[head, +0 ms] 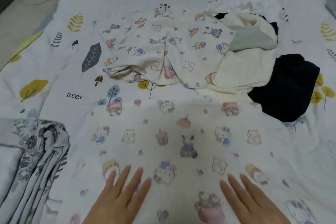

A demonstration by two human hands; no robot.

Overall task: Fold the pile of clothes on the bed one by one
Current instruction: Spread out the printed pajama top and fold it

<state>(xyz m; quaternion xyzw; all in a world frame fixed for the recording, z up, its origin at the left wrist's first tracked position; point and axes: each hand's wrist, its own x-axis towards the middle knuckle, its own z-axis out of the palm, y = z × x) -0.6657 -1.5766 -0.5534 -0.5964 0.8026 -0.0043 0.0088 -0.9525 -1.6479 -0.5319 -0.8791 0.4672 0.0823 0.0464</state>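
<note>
Cartoon-print garment (163,138) spread flat, left hand (116,200), right hand (254,203) resting on it

Cartoon-print garment (172,142) flat at near edge; crumpled clothes pile (209,54) beyond, w/ black item (285,87) on right.

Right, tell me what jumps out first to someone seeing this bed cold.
Both hands, left hand and right hand, lie flat with straight fingers on a cream cartoon-print garment spread across the near bed. Behind it lies a crumpled matching cartoon-print garment, and to its right a dark navy garment stands out against the white leaf-print bedsheet.
</note>
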